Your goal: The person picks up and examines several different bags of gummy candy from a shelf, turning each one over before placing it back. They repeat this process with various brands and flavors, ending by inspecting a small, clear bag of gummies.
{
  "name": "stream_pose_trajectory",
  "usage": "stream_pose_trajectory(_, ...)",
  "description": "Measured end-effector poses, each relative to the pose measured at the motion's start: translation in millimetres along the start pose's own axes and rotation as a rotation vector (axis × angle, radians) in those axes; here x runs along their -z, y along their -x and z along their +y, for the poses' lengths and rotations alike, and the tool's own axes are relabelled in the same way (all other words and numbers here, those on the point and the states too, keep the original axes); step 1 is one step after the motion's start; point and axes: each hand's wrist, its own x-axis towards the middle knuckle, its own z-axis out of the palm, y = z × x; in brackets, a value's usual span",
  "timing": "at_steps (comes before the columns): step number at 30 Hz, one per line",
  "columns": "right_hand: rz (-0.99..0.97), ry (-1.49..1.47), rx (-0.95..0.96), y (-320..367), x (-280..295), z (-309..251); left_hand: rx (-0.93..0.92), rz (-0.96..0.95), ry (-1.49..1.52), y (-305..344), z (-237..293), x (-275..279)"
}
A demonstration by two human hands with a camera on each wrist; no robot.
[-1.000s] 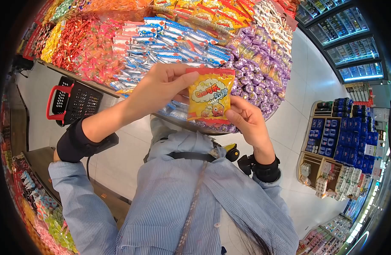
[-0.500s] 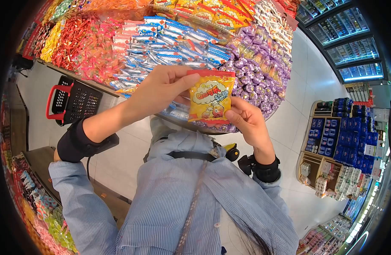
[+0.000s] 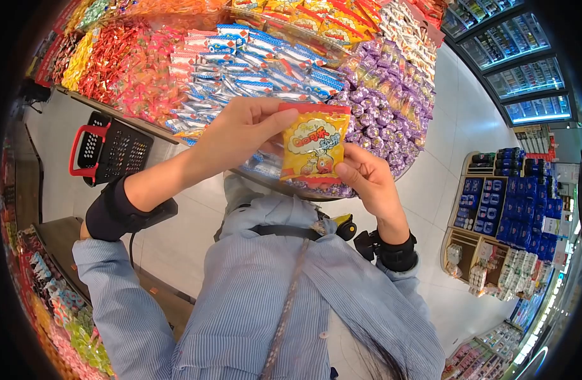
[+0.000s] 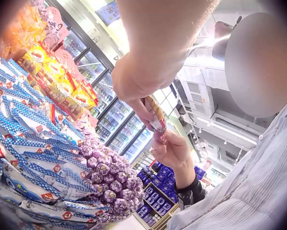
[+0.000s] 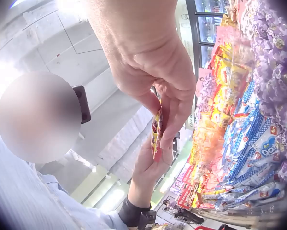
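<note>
A small yellow candy packet (image 3: pixel 314 142) with red ends and cartoon print is held up in front of the body, its printed face toward the head camera. My left hand (image 3: pixel 250 130) pinches its upper left corner, thumb across the front. At the lower right edge, my right hand (image 3: pixel 371 180) pinches it between thumb and fingers. In the left wrist view the packet (image 4: pixel 154 114) shows nearly edge-on between both hands; the right wrist view likewise shows the packet (image 5: pixel 157 129) as a thin strip. Behind it lie blue-and-white wrapped candies (image 3: pixel 253 63) and purple wrapped candies (image 3: pixel 386 107).
Loose candies fill a rounded display stand, with more yellow packets (image 3: pixel 310 19) at its back and red ones (image 3: pixel 110 54) to the left. A black basket (image 3: pixel 120 152) with a red handle stands below left. Shelves of blue packages (image 3: pixel 528 196) are at right.
Both hands keep their hold on the candy packet. The packet has tipped very slightly, and its glare has shifted; little else differs.
</note>
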Motion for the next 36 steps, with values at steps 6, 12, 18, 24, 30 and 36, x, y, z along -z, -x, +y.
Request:
stream_pose_trajectory(6,-0.025,-0.089,-0.036,-3,3,0,0.053,-0.078,-0.072,-1,-2,-2)
stream_pose_trajectory(12,-0.003,-0.064,-0.028,-2,6,7,0.105,-0.085,-0.026,-2,-11,-3)
stream_pose_trajectory(18,0.005,-0.011,-0.029,0,2,0,0.053,-0.067,0.016,1,-3,-7)
stream_pose_trajectory(24,0.003,0.001,-0.021,1,0,-1,0.032,-0.048,0.026,2,-3,-8)
stream_pose_trajectory(30,0.011,-0.042,0.008,1,0,2,0.043,-0.079,-0.029,2,-5,-6)
stream_pose_trajectory(36,0.038,-0.031,0.023,-3,-1,4,0.032,-0.081,-0.25,-3,-34,-10)
